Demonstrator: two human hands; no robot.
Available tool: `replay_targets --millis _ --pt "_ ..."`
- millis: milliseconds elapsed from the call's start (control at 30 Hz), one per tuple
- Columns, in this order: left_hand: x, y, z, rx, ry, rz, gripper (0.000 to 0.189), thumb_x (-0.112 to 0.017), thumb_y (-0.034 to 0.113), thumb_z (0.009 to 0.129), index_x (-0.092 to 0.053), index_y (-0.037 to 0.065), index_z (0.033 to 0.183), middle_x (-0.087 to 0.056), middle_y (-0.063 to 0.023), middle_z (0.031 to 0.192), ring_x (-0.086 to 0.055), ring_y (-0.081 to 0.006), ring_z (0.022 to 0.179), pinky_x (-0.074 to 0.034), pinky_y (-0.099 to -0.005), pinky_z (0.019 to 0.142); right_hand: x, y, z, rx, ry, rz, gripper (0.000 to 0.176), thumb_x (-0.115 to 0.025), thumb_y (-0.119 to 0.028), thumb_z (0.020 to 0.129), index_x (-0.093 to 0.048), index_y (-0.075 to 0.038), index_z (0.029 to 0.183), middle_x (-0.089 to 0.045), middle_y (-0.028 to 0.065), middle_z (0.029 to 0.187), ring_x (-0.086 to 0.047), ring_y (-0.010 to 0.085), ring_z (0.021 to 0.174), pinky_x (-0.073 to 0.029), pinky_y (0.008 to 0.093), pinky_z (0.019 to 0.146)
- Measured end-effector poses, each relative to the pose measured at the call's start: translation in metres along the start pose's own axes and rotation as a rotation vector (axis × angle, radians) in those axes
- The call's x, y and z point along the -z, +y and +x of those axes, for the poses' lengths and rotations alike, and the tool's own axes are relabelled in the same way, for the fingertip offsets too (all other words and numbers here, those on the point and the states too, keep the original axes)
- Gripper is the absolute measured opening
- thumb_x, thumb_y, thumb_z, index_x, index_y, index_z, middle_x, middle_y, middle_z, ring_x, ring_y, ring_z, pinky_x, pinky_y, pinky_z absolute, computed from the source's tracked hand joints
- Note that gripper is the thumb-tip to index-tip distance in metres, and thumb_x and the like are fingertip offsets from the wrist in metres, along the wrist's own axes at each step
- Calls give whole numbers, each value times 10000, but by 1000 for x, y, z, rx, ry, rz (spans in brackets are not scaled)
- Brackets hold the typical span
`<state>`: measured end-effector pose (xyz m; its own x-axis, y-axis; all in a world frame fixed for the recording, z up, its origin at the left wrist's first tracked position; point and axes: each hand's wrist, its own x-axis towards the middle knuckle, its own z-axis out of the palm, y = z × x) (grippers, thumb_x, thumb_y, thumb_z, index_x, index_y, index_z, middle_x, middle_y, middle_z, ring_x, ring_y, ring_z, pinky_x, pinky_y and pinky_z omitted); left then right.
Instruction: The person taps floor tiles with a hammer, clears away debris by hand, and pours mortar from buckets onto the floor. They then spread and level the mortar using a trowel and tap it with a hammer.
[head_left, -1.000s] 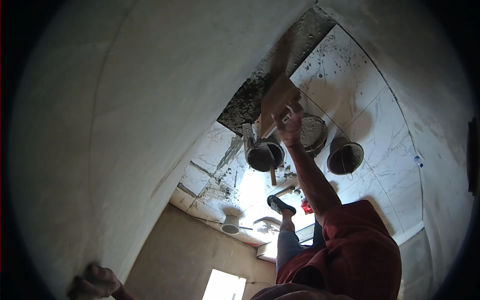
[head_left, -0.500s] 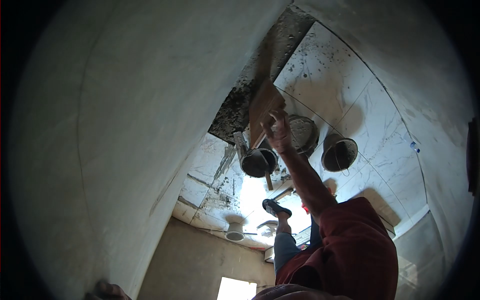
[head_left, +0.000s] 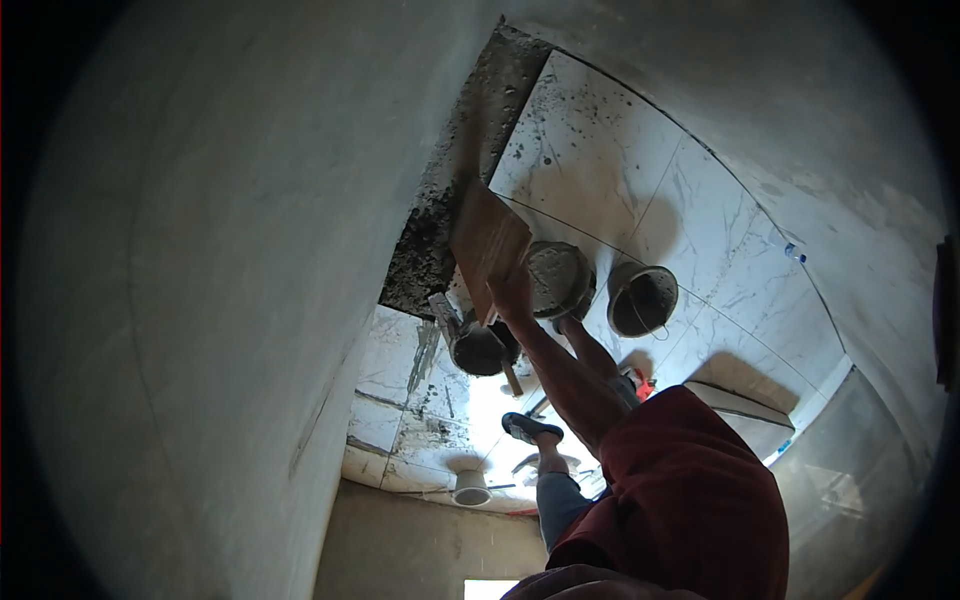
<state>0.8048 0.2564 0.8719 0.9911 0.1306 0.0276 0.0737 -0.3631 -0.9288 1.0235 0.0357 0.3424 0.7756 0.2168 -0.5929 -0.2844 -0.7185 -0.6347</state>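
My right hand [head_left: 512, 292] is closed on the lower edge of a brown flat board [head_left: 488, 235], which is tilted over the strip of wet grey mortar [head_left: 425, 245] along the wall. Close beside that hand stands a bucket full of grey mortar [head_left: 558, 278]. Just below it is a dark bucket [head_left: 478, 350] with a wooden handle [head_left: 512, 380] sticking out. A mortar-smeared flat bar [head_left: 443, 315] leans at that bucket's left side. My left hand is out of view.
Marbled white tiles [head_left: 600, 150], speckled with mortar, cover much of the floor. Another bucket [head_left: 642, 300] stands at right. My sandalled foot [head_left: 530, 428] is on the floor, near a small pale bucket [head_left: 470, 488]. A pale wall [head_left: 250, 250] rises on the left.
The view has shifted, and the board, blurred before, shows sharply with my right hand lower on it. My left hand, seen earlier at the lower left, has left the view.
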Motion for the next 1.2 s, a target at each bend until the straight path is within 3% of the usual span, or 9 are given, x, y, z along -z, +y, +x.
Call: replay_targets --millis 100,267,333,500,700,800,867,1100,1200 --pt "1 1 -4 24 11 -6 442 -467 377 909 -441 66 1222 -358 -200 1259 -304 -376 1148 -214 -485 942 10 7 32 -11 27 18 472 -653 -136 635 -503 30 1051 -612 247 883 -605 394 867 -479 436 731" --pt "0 1 -9 51 17 -3 496 -444 384 914 -383 77 1298 -278 -211 1372 -212 -390 1272 -123 -501 1034 120 -33 68 198 -62 -44 455 -695 -130 594 -532 17 992 -631 187 865 -635 288 805 -500 375 698" --pt "0 0 -9 60 7 -6 519 -435 387 916 -361 81 1328 -245 -216 1416 -175 -395 1321 -86 -508 1071 163 -38 75 371 -39 -72 388 -671 -198 657 -518 33 929 -611 225 821 -601 413 791 -485 440 689" --pt "11 -5 -13 -22 -43 115 505 -411 358 926 -367 49 1324 -272 -222 1420 -199 -393 1333 -129 -513 1078 256 -75 108 404 -133 -460 364 -599 -196 732 -474 -23 1027 -609 243 817 -586 438 820 -474 498 695" --pt "20 -3 -18 120 -331 118 522 -442 521 861 -480 110 1179 -240 -255 1421 -98 -373 1363 -9 -573 1063 322 -103 185 478 -237 -838 407 -603 -178 702 -457 -49 1059 -618 242 860 -598 416 813 -481 497 715" --pt "14 -2 -12 65 -192 112 507 -345 458 918 -484 29 1149 -244 -274 1413 -103 -399 1354 -88 -548 1055 347 -114 210 494 -229 -907 432 -610 -145 684 -482 -53 1087 -618 229 906 -602 392 850 -474 479 745" --pt "14 -3 6 4 -10 147 348 -518 382 898 -623 62 987 -608 -161 970 -588 -320 798 -490 -420 622 365 -114 226 491 -240 -962 391 -578 -118 704 -490 -52 1078 -620 224 916 -604 386 861 -476 473 751" --pt "8 -4 -3 31 -13 169 360 -511 406 897 -609 86 1031 -601 -150 1015 -582 -338 795 -483 -444 593 408 -84 263 546 -163 -1018 331 -526 -62 730 -497 -67 1060 -622 224 898 -604 389 856 -477 489 736" --pt "7 -6 -4 47 -7 92 374 -512 414 894 -603 82 1040 -596 -146 1008 -577 -347 794 -478 -448 586 415 -62 279 531 -107 -980 292 -546 -79 718 -470 -55 999 -599 233 850 -579 426 828 -462 508 668"
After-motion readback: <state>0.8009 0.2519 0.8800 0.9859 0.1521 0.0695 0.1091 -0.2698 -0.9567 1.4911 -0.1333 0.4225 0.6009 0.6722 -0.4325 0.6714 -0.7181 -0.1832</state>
